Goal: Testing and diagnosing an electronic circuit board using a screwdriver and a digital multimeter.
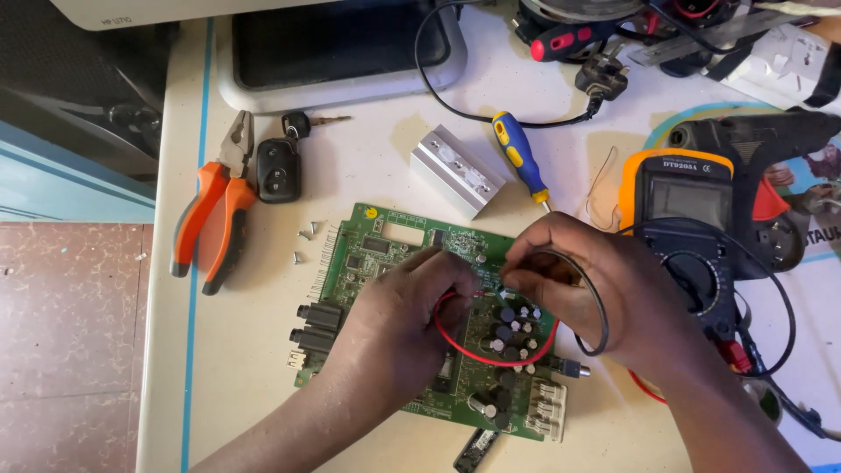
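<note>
Both forearms come in from the bottom edge over a green board [390, 263] lying flat on the pale table [263, 403]. Left hand [399, 320] is curled, fingertips pinched on the red lead [491, 357] near the board's middle. Right hand [583, 285] is also curled, pinching the black lead [600, 307] just beside the left fingertips; both probe tips are hidden under the fingers. Red lead loops across the dark capacitors [506, 333]; black lead arcs round the right hand.

Meter [679, 206] with an orange case and grey screen sits right of the board, partly behind the right hand, with a small printed label above the screen. Black glue gun [762, 140] lies above it on a printed mat [806, 289] with a teal curved band.

Above the board: a silver heatsink [455, 171] and a blue-yellow screwdriver [519, 153], near each other. Black plug [603, 79] and its cable lie above them. Red-black handle [565, 39] at the top edge.

Left of the board: orange pliers [215, 206], a black car key [280, 162] just beside them, and a few loose screws [307, 236] on the bare table, not in any tray. Dark screen in a white frame [337, 48] sits at top, the only tray-like thing; nothing rests in it.
</note>
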